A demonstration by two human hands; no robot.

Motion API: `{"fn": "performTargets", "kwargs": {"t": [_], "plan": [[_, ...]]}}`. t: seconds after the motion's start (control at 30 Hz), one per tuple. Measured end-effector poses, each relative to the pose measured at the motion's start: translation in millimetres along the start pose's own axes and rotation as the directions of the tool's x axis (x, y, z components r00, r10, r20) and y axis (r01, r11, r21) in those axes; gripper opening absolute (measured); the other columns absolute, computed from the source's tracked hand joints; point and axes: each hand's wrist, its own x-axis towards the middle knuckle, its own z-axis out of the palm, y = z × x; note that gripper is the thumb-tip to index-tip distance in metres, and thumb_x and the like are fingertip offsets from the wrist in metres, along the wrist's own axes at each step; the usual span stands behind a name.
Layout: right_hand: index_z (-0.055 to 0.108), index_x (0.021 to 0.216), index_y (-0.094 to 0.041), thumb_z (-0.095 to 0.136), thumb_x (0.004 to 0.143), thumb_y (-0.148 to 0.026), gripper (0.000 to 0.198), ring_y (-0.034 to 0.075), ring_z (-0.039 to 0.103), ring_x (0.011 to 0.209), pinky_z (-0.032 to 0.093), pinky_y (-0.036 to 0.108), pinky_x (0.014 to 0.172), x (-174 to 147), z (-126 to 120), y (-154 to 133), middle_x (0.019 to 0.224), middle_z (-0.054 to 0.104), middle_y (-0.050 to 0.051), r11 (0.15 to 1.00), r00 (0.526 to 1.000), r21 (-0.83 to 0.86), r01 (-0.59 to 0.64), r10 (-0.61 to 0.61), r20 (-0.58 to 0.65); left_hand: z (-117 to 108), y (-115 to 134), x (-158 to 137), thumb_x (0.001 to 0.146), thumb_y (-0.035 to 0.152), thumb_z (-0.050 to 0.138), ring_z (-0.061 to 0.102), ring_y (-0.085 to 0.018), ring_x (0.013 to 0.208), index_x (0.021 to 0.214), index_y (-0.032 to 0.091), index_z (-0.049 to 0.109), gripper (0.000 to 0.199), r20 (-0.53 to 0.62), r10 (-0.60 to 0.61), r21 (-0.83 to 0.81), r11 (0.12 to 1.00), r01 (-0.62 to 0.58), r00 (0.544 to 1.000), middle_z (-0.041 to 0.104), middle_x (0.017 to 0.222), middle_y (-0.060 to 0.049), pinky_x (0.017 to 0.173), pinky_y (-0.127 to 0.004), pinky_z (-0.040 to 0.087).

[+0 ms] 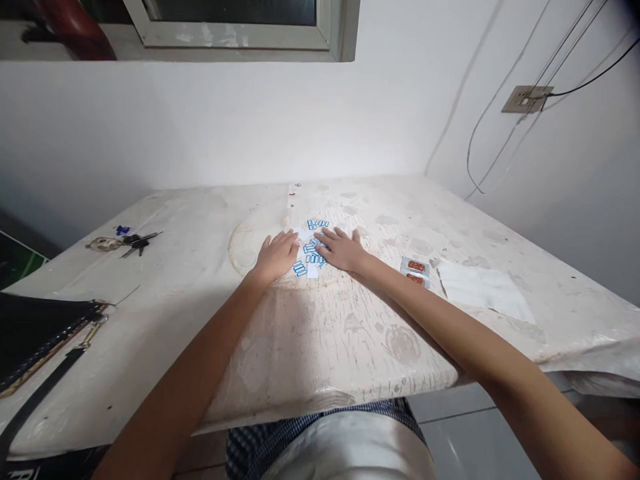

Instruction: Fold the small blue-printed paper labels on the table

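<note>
Several small white paper pieces with blue printed marks [299,268] lie in a loose group at the middle of the table. My left hand [278,255] rests flat at the left side of the group, its fingers stretched forward. On the right side, my right hand [343,249] lies palm down over some of the pieces, fingers spread and the thumb apart. Neither hand grips anything that I can see. A plain white slip [313,271] sits between the hands at the near edge of the group. The pieces under the palms are hidden.
A foil pack with reddish-brown pills [416,267] and a white cloth or paper sheet [483,290] lie to the right. Keys [140,241] are at the left, beyond a black bag [45,330] with a strap. The table [320,360] meets the wall behind.
</note>
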Motion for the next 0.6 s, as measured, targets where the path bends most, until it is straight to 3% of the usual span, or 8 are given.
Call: {"fn": "performTargets", "kwargs": {"t": [0.07,0.13,0.27,0.33,0.4,0.5,0.6], "plan": [[0.025,0.14,-0.022,0.013,0.09,-0.048,0.057,0.032,0.012,0.134,0.002,0.065,0.099,1,2,2,0.148,0.018,0.005,0.987,0.987,-0.032,-0.156,0.154,-0.043,0,0,-1,0.09,0.031,0.024,0.031,-0.021,0.13,0.124,0.02,0.046,0.042,-0.018,0.052,-0.009,0.999,-0.052,0.998,0.04,0.138,-0.005,0.108,-0.045,0.018],[0.023,0.14,-0.014,0.014,0.09,-0.045,0.06,0.033,0.012,0.134,0.005,0.062,0.101,-1,5,1,0.147,0.017,0.011,0.978,0.978,-0.045,-0.203,0.201,-0.053,0,1,-3,0.09,0.029,0.026,0.033,-0.02,0.128,0.116,0.02,0.051,0.038,-0.055,0.138,-0.025,0.99,-0.139,0.989,0.044,0.135,-0.006,0.107,-0.043,0.02],[0.024,0.14,-0.022,0.016,0.09,-0.047,0.057,0.03,0.012,0.134,0.006,0.056,0.104,-4,11,-8,0.148,0.018,0.004,1.0,0.999,-0.015,0.013,-0.014,-0.034,-2,2,-3,0.089,0.027,0.029,0.042,-0.021,0.12,0.109,0.02,0.053,0.032,-0.075,0.265,-0.076,0.96,-0.271,0.961,0.054,0.121,-0.007,0.101,-0.039,0.03],[0.027,0.139,-0.028,0.016,0.09,-0.047,0.054,0.026,0.014,0.134,0.006,0.053,0.105,0,12,-10,0.147,0.021,-0.001,0.999,0.997,0.001,0.045,-0.045,-0.063,-4,1,-1,0.089,0.027,0.03,0.051,-0.022,0.107,0.109,0.02,0.051,0.03,-0.07,0.259,-0.102,0.959,-0.265,0.963,0.059,0.11,-0.007,0.094,-0.037,0.036],[0.028,0.138,-0.025,0.017,0.09,-0.045,0.054,0.026,0.015,0.134,0.007,0.051,0.106,6,12,-9,0.147,0.022,0.001,0.999,0.994,0.015,-0.036,0.037,-0.102,-4,0,3,0.088,0.028,0.033,0.053,-0.022,0.101,0.11,0.021,0.05,0.029,-0.089,0.23,-0.1,0.966,-0.239,0.969,0.058,0.108,-0.006,0.09,-0.037,0.038],[0.029,0.138,-0.011,0.018,0.09,-0.041,0.058,0.031,0.015,0.133,0.007,0.055,0.103,13,13,-7,0.145,0.023,0.013,0.989,0.977,0.03,-0.145,0.148,-0.154,-3,0,7,0.086,0.031,0.037,0.049,-0.024,0.104,0.114,0.023,0.05,0.032,-0.127,0.162,-0.026,0.986,-0.167,0.979,0.054,0.111,-0.007,0.089,-0.039,0.037],[0.034,0.134,-0.004,0.019,0.09,-0.036,0.056,0.034,0.019,0.131,0.008,0.059,0.1,12,11,-8,0.142,0.027,0.022,0.991,0.971,0.026,-0.131,0.134,-0.197,0,0,10,0.085,0.033,0.041,0.048,-0.026,0.104,0.109,0.023,0.054,0.03,-0.152,0.118,0.014,0.993,-0.118,0.981,0.053,0.107,-0.008,0.088,-0.04,0.037]]}}
